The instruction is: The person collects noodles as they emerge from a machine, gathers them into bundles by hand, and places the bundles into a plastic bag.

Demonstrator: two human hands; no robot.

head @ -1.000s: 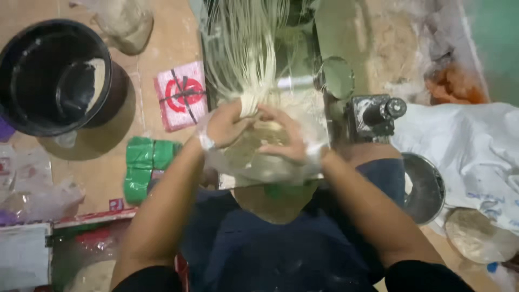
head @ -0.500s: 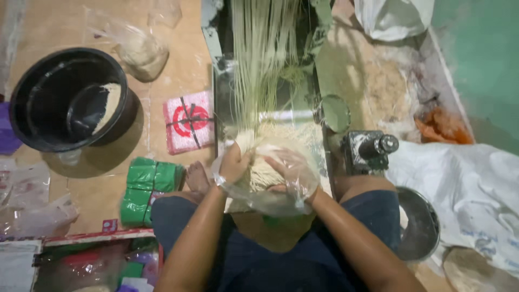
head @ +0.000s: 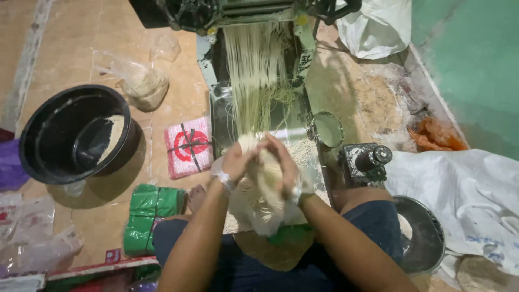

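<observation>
My left hand (head: 236,162) and right hand (head: 281,162) close, fingers curled, around a noodle bundle (head: 258,189); strands hang from the machine (head: 254,11). A black tub (head: 75,132) sits left.

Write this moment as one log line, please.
left hand: gathering noodles | right hand: same bundle | noodle machine: strands hanging

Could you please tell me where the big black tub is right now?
In the head view, the black tub sits on the floor at the far left, beyond the green packets and left of the red-and-white packet, apart from both hands.
</observation>
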